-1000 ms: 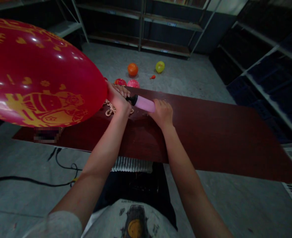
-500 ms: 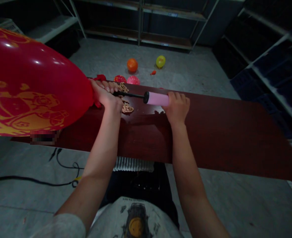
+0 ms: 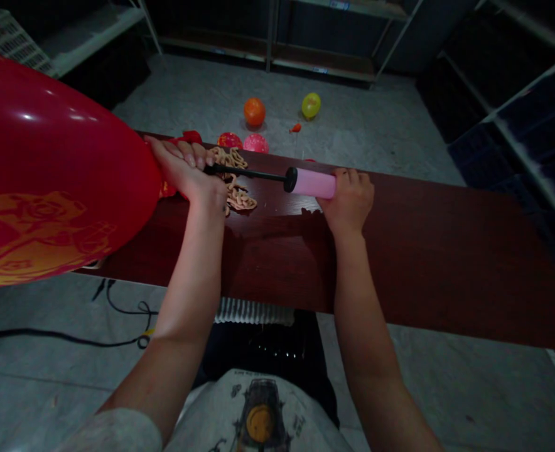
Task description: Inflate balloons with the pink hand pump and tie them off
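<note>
As left fingers (image 3: 198,155) curl, right fingers (image 3: 353,177) clasp pump (image 3: 313,182)

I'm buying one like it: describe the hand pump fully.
The pump has a pink, plastic-looking barrel, black collar and thin black rod, pulled out. It's held sideways above the table, right hand around the barrel's end, left hand at the rod's black end, beside the red balloon. Hands partly hide both ends.

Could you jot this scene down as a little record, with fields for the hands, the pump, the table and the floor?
left hand: grips big red balloon at its neck
right hand: around pump, pink end
pump rod: black, drawn out
table: dark red, tangled beige strands on it
floor beyond: orange balloon, yellow balloon
</note>
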A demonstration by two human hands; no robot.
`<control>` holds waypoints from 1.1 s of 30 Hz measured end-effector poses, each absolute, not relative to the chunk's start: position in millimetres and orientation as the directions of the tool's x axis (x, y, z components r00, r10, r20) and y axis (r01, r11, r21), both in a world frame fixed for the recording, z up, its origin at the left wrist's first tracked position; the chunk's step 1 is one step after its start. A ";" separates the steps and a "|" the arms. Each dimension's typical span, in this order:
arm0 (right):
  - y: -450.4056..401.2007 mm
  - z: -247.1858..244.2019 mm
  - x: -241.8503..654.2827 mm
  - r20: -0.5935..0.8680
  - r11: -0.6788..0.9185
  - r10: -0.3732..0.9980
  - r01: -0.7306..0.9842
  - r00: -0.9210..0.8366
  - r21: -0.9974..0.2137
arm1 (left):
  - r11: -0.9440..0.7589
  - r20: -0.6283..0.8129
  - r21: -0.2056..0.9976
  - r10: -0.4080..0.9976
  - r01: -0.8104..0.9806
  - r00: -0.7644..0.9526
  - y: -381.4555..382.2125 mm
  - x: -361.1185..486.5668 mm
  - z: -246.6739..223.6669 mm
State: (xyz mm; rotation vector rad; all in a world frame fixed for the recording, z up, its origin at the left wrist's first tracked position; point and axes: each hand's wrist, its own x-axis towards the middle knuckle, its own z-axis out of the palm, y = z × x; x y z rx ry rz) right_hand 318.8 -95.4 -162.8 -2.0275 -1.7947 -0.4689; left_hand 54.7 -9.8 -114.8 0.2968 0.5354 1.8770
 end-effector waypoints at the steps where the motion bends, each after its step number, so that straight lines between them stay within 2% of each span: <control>1: -95.6 -162.3 315.9 0.479 -0.097 0.870 0.993 0.116 -0.065 | -0.425 -0.013 0.468 0.873 -0.775 -0.487 -9.6 60.3 -115.1; 3: -96.0 -162.0 308.9 0.452 -0.069 0.888 0.996 0.088 -0.059 | -0.517 0.033 0.475 0.819 -0.712 -0.572 -8.0 74.2 -118.3; 9: -95.2 -162.8 278.5 0.411 0.043 0.911 0.998 -0.018 -0.051 | -0.419 0.002 0.516 0.873 -0.747 -0.488 -1.2 107.2 -140.2; 12: -94.6 -163.2 269.5 0.412 0.072 0.910 0.996 -0.044 -0.054 | -0.442 0.020 0.497 0.866 -0.747 -0.499 -2.9 115.2 -143.8; 18: -94.4 -165.8 271.0 0.431 0.080 0.901 0.995 -0.050 -0.052 | -0.496 0.066 0.428 0.851 -0.756 -0.521 -7.7 120.4 -138.3; 27: -96.7 -165.9 277.3 0.500 0.117 0.860 0.993 -0.099 -0.004 | -0.467 0.053 0.371 0.874 -0.803 -0.483 -10.4 111.2 -136.6; 33: -99.1 -162.0 296.6 0.527 0.039 0.848 0.998 -0.054 0.040 | -0.476 -0.034 0.402 0.846 -0.782 -0.532 -19.7 98.9 -114.7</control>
